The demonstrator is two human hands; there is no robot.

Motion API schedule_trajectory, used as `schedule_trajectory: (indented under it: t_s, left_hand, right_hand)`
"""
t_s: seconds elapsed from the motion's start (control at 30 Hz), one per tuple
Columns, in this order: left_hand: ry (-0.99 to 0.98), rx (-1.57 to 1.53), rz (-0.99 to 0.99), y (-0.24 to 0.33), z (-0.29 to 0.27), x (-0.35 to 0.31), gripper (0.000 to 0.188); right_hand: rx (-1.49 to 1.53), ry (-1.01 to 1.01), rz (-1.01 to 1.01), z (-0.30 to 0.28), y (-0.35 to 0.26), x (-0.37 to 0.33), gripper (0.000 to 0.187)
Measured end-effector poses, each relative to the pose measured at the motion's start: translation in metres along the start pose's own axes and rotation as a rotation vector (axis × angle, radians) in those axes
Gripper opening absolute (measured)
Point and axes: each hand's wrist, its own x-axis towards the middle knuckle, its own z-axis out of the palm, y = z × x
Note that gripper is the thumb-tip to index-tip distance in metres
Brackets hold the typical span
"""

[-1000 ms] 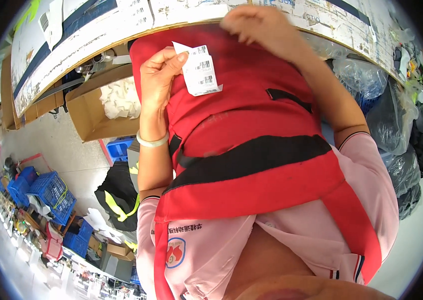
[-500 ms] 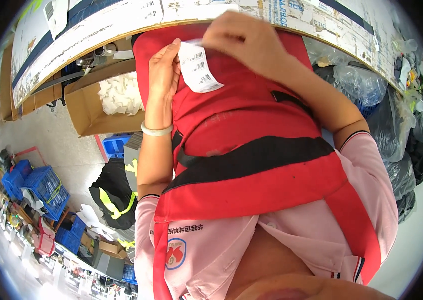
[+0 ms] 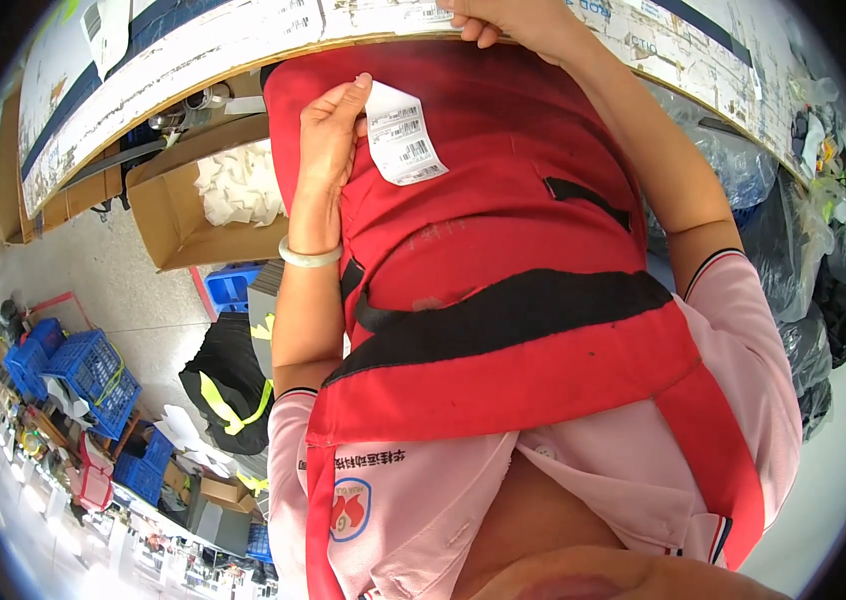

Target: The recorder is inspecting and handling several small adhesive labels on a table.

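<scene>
My left hand [image 3: 331,135] pinches a white strip of barcode labels [image 3: 404,140] by its upper corner, thumb on top. The strip hangs over my red apron [image 3: 503,150], its lower end curling slightly. Up at the table's front edge, my right hand [image 3: 523,22] has its fingers curled down, with the fingertips beside a small white label [image 3: 431,14] on the tabletop. The picture's upper edge cuts off part of that hand, so what its fingers hold, if anything, is hidden.
The worn white table edge [image 3: 243,48] runs across the top. Below it at left stands a cardboard box [image 3: 168,225] with white pieces inside. Blue crates [image 3: 93,370] and a black bag [image 3: 228,375] are on the floor. Plastic bags [image 3: 778,240] pile up at right.
My right hand has moved up and away from the label strip to the table edge. The left hand stays in place with the strip, which now hangs turned a little differently.
</scene>
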Motion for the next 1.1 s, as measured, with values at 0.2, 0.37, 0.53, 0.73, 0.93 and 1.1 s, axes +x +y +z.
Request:
schedule_trajectory:
  t_s: [0.2,0.37,0.53,0.73,0.93,1.1]
  left_hand:
    - [-0.009,0.007,0.004,0.001,0.001,-0.001,0.021]
    - [-0.028,0.002,0.008,0.001,0.000,0.000,0.022]
    - [-0.031,0.002,0.007,-0.001,-0.001,0.000,0.022]
    - [-0.009,0.016,0.005,-0.002,-0.002,0.001,0.021]
    - [-0.019,0.028,-0.001,-0.001,0.001,0.003,0.020]
    - [0.034,0.027,-0.014,-0.002,0.002,0.002,0.020]
  right_hand:
    - [0.004,0.006,0.002,-0.001,0.001,0.001,0.017]
    - [-0.026,0.011,0.007,0.000,0.000,0.002,0.017]
    - [-0.032,0.016,-0.006,0.001,0.002,0.001,0.018]
    - [-0.117,0.007,-0.027,0.004,-0.005,-0.002,0.017]
    - [-0.075,0.013,-0.032,-0.002,0.002,0.001,0.017]
    - [0.090,0.026,-0.023,-0.020,-0.003,-0.017,0.020]
